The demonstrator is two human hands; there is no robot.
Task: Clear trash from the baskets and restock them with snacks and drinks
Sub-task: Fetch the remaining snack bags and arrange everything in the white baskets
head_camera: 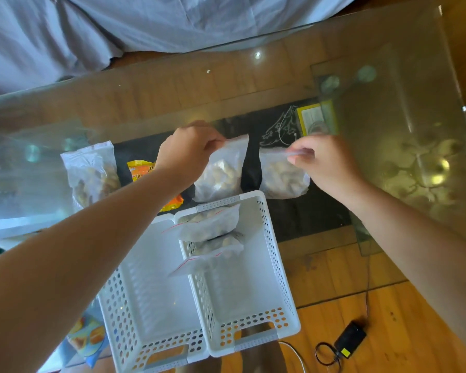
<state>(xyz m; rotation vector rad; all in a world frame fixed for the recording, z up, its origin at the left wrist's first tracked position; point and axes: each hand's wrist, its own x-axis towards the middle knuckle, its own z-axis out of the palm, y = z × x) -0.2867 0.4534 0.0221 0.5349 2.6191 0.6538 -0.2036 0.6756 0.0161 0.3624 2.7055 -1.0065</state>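
Right, restock step, trash looks already cleared. Nearest: two white perforated baskets side by side on the glass table. Left basket holds nothing I can see; right basket has two zip bags of snacks stacked at its far end, seals pointing toward 7 o'clock.

Beyond the far rims, both hands are on fresh bags. Left hand is pinched closed on the top corner of the left snack bag, which hangs seal-up; long axis runs 12 to 6, bottom touching or just above the right basket's far rim, can't tell which. Right hand has fingertips together on the seal edge of the right snack bag, just beside the first at 3 o'clock; this one seems to rest on the table, seal toward 12.

To do it well: carry each bag by the seal strip, not the belly, so contents don't crush. Lay them flat along the basket's long axis, next to the stacked pair. One hand at a time avoids clipping the rim.

Further out at 9 o'clock: another clear snack bag and an orange packet, untouched.
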